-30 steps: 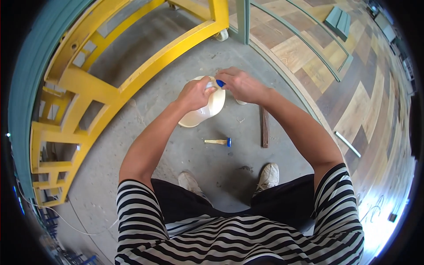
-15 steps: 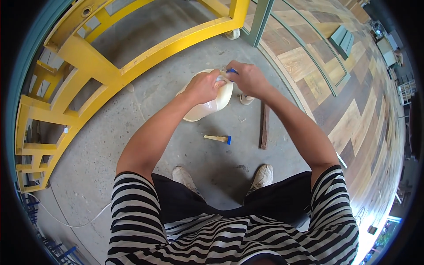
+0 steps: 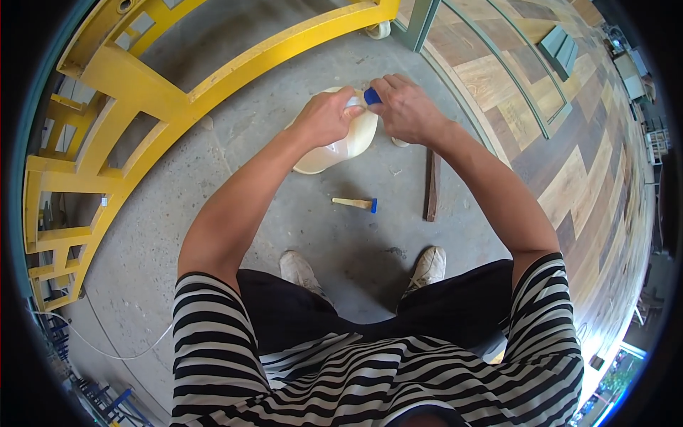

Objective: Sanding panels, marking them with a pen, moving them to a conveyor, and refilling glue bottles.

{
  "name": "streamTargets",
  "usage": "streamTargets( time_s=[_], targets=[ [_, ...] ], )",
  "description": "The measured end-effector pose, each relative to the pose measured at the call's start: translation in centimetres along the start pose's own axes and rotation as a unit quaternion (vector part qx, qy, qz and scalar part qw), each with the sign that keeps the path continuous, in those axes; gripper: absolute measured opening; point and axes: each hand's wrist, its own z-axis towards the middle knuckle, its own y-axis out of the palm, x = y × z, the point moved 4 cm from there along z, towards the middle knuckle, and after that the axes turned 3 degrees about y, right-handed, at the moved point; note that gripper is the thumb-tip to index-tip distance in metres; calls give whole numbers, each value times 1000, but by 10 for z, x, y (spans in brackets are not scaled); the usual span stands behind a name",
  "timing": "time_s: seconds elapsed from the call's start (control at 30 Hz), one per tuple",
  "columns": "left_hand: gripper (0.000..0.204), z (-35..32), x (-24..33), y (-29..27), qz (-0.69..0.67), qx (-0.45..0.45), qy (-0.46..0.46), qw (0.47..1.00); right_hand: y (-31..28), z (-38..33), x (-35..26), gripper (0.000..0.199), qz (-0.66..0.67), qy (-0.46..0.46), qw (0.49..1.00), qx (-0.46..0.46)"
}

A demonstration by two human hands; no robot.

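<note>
A cream-white, translucent plastic jug (image 3: 340,151) stands on the grey concrete floor in front of me. My left hand (image 3: 329,117) is closed around its top by the neck, where a bit of white plastic shows at the fingertips. A blue cap (image 3: 371,96) is pinched between the fingers of my right hand (image 3: 407,107), right beside the jug's mouth; I cannot tell whether it touches the neck. Under my right wrist a small whitish round container (image 3: 400,142) is mostly hidden. Nearer to me lies a tapered yellowish piece with a blue end (image 3: 356,204).
A dark brown wooden strip (image 3: 432,185) lies on the floor at the right. The yellow metal frame (image 3: 149,78), with a caster (image 3: 379,30), curves along the left and far side. Wood-patterned flooring (image 3: 569,156) with green metal rails (image 3: 491,53) borders the right. My shoes (image 3: 299,270) stand near.
The blue cap shows more fully in my right hand, which has shifted slightly. My view has tilted a little, so the floor items sit higher, and the small container is more covered.
</note>
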Motion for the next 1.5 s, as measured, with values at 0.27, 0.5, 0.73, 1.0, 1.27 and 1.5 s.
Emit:
streamTargets(
  time_s=[0.27, 0.5, 0.73, 1.0, 1.27, 1.5],
  targets=[
    [23, 1, 10, 15, 31, 10, -5, 999, 2, -2, 4, 32, 28, 175, 984, -28],
    [26, -1, 27, 29, 87, 2, -42, 995, -2, -7, 13, 40, 46, 265, 961, -58],
    [26, 14, 22, 34, 88, 36, -34, 995, 2, -19, 25, 45, 30, 308, 949, -64],
    [30, 52, -48, -10, 4, 274, -77, 959, -10, -39, 57, 21, 117, 164, 973, 114],
    [34, 76, -81, 13, 42, 252, -119, 959, -1, -75, 108, 24, 89, 139, 934, 317],
    [47, 5, -96, 6, 262, 224, -13, 939, 99, -171, 64, 29, 109, -104, 987, 57]
  ],
)
